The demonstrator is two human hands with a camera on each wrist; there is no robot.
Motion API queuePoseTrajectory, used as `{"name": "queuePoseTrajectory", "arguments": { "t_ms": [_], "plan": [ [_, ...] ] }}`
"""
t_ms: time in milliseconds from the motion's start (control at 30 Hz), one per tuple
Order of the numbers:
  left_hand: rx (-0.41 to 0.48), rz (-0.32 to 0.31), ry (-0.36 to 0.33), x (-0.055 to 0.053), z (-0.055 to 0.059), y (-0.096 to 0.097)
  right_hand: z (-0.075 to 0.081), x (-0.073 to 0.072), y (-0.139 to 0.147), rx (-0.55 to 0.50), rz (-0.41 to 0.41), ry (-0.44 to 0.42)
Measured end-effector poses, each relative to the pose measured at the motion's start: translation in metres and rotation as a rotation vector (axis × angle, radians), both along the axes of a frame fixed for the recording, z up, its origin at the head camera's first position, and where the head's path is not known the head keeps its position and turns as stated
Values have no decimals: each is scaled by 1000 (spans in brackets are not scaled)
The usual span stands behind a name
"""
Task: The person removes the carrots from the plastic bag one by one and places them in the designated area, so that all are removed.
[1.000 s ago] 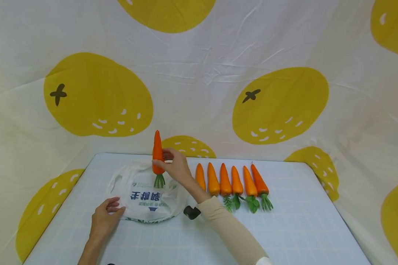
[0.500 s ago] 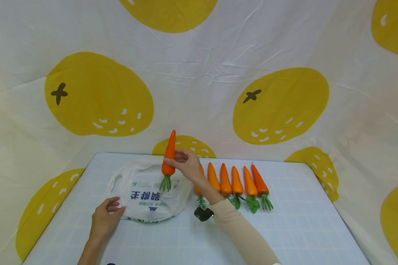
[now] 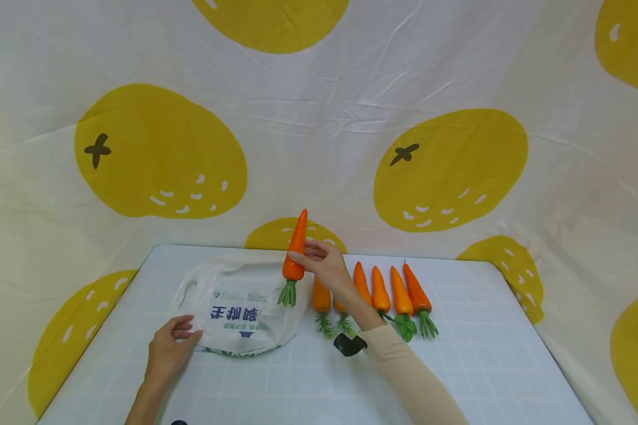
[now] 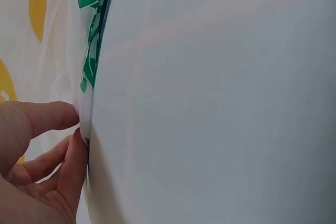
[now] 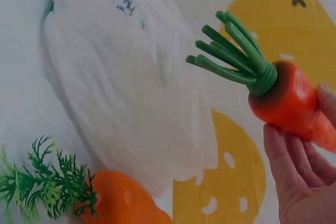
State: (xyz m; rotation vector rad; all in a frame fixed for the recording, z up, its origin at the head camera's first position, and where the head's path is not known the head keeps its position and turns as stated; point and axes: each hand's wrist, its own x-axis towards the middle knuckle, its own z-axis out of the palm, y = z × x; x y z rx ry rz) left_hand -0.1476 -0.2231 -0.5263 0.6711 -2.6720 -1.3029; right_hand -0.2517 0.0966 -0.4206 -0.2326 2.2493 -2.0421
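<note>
My right hand (image 3: 326, 265) grips an orange carrot (image 3: 295, 251) by its thick end, tip up and short green stems down, raised over the right side of a white plastic bag. In the right wrist view the held carrot (image 5: 294, 98) shows its cut green stems. The plastic bag (image 3: 234, 289), printed with blue characters, lies flat on the table. At its near left corner, my left hand (image 3: 171, 347) pinches the edge. Up close in the left wrist view, thumb and finger of the left hand (image 4: 47, 156) meet on the bag's edge (image 4: 90, 61), beside a green leaf print.
Several more carrots (image 3: 399, 292) lie in a row to the right of the bag, tips away from me. My right forearm partly covers one or two of them. Behind the table (image 3: 484, 366) hangs a white cloth (image 3: 308, 159) with yellow fruit shapes.
My right hand has moved right with the carrot, from over the middle of the bag towards the row of carrots. The carrot tilts slightly more. My left hand stays at the bag's corner.
</note>
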Motion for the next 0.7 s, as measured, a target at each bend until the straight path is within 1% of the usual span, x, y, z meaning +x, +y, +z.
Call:
{"name": "queuePoseTrajectory", "arguments": {
  "t_ms": [167, 267, 433, 700],
  "plan": [
    [-10, -21, 17, 2, 1, -2, -1, 1, 14, 32, -14, 7],
    [-5, -14, 17, 2, 1, -2, -4, 2, 22, 32, -14, 16],
    [9, 3, 1, 0, 1, -1, -4, 4, 38, 10, -13, 7],
    [9, 3, -9, -1, 1, -1, -5, 9, 68, 57, -51, -1]
  ]
}}
